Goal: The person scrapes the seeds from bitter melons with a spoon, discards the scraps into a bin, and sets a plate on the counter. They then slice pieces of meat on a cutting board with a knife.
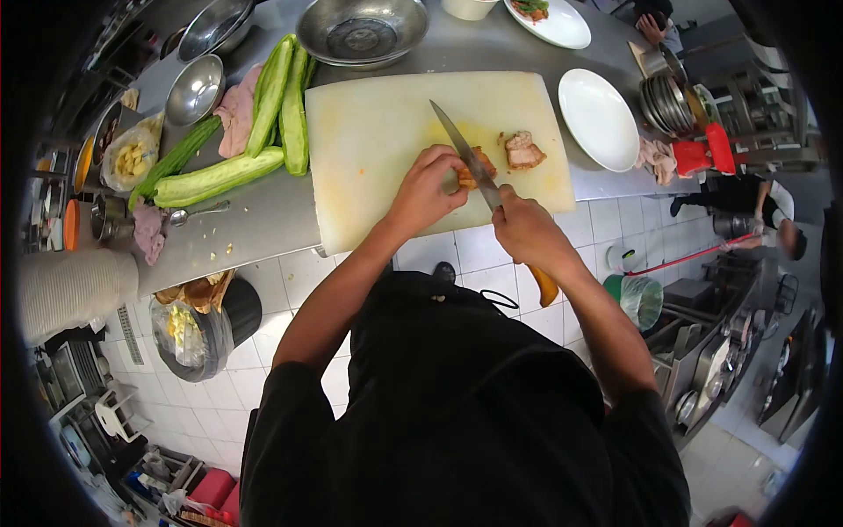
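On the white cutting board (369,132) lies a browned piece of meat (481,167), held at its left side by the curled fingers of my left hand (428,191). The blade of a large knife (463,145) crosses over this piece, its tip pointing up and left. My right hand (529,230) is closed round the knife's handle, with the yellowish handle end showing below the hand. A second piece of meat (523,151) rests on the board to the right, apart from the knife.
Peeled green gourds (279,97) and metal bowls (195,90) are left of the board. An oval white plate (599,120) is right of it. A bin (200,338) stands below the counter at left. Another person (781,206) is at far right.
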`<control>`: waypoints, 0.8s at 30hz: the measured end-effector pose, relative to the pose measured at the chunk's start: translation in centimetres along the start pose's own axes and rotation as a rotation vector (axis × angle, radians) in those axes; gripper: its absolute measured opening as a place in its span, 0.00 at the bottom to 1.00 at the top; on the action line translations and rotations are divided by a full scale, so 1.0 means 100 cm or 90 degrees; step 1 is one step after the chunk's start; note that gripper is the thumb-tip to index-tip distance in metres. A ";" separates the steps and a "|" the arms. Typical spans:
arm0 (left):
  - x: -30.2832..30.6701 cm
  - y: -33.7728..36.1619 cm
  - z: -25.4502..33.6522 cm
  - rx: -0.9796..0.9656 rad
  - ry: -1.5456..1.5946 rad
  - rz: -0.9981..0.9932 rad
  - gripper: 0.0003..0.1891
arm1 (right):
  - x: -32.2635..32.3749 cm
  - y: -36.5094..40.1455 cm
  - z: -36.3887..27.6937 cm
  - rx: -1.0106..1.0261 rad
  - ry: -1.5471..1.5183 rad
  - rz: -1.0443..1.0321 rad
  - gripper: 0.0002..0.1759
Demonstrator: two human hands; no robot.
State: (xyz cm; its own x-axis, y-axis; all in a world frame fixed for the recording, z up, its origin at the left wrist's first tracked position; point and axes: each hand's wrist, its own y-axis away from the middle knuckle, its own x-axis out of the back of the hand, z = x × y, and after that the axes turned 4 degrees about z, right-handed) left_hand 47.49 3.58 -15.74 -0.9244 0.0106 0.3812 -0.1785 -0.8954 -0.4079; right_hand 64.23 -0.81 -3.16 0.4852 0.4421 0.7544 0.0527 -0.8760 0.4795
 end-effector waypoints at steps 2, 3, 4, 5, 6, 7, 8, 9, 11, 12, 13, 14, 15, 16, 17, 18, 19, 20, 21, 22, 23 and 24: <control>-0.003 -0.001 -0.004 -0.002 -0.005 -0.006 0.14 | -0.006 -0.002 0.005 0.021 0.003 0.013 0.14; -0.004 -0.001 -0.004 -0.002 -0.007 -0.009 0.14 | -0.008 -0.001 0.005 0.031 0.005 0.018 0.14; -0.004 0.000 -0.005 0.003 -0.002 -0.012 0.14 | -0.006 0.001 0.003 0.006 0.003 0.001 0.14; -0.005 0.000 -0.006 0.007 0.004 -0.016 0.14 | -0.003 0.006 0.000 -0.020 0.002 -0.016 0.13; -0.005 0.000 -0.007 0.011 0.010 -0.019 0.13 | -0.001 0.009 -0.002 -0.046 0.001 -0.033 0.13; -0.006 0.001 -0.008 0.008 0.005 -0.020 0.14 | -0.002 0.012 0.001 -0.031 0.021 -0.022 0.13; -0.006 0.001 -0.009 0.006 0.000 -0.022 0.14 | -0.006 0.015 0.006 -0.016 0.041 -0.011 0.13; -0.005 0.001 -0.010 0.003 -0.006 -0.022 0.14 | -0.009 0.015 0.010 0.000 0.061 -0.001 0.13; -0.005 0.001 -0.010 0.010 0.003 -0.028 0.14 | -0.021 0.001 0.014 0.014 0.054 0.017 0.13; -0.004 0.000 -0.010 0.011 0.005 -0.030 0.14 | -0.022 -0.003 0.009 0.023 0.050 0.029 0.13; -0.004 0.001 -0.011 0.016 0.001 -0.033 0.14 | -0.018 -0.001 0.005 -0.005 0.028 0.000 0.13; -0.005 0.000 -0.012 0.019 -0.002 -0.035 0.14 | -0.010 0.001 0.001 -0.034 0.006 -0.027 0.13; -0.007 0.001 -0.011 0.024 -0.002 -0.041 0.13 | -0.005 0.006 -0.002 -0.068 -0.016 -0.056 0.14; -0.008 0.001 -0.011 0.017 0.002 -0.040 0.13 | -0.005 0.010 0.001 -0.052 -0.003 -0.051 0.14; -0.007 0.001 -0.011 0.010 0.004 -0.036 0.13 | -0.005 0.014 0.008 -0.032 0.013 -0.048 0.14; -0.007 0.002 -0.011 0.007 0.005 -0.031 0.13 | -0.008 0.015 0.013 -0.012 0.030 -0.048 0.14; -0.007 0.002 -0.013 0.010 0.011 -0.035 0.13 | -0.021 0.003 0.019 0.024 0.029 -0.007 0.14; -0.008 0.002 -0.015 0.010 0.017 -0.040 0.13 | -0.042 -0.017 0.027 0.060 0.027 0.038 0.15; -0.008 0.002 -0.016 0.009 0.020 -0.046 0.13 | -0.055 -0.029 0.030 0.098 0.023 0.084 0.15; -0.004 -0.002 -0.016 0.002 0.010 -0.037 0.13 | -0.056 -0.033 0.026 0.111 0.023 0.116 0.17; -0.003 -0.002 -0.015 -0.004 0.004 -0.035 0.13 | -0.059 -0.037 0.027 0.120 0.014 0.120 0.17; -0.006 0.002 -0.012 -0.009 0.006 -0.039 0.13 | -0.060 -0.036 0.030 0.119 0.006 0.124 0.18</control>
State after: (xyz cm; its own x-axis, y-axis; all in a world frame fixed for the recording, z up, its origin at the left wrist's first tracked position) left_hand 47.65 3.93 -17.02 -0.9150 0.0695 0.3973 -0.2391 -0.8868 -0.3955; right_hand 63.75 -0.90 -10.77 0.4936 0.2621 0.8293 0.1195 -0.9649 0.2338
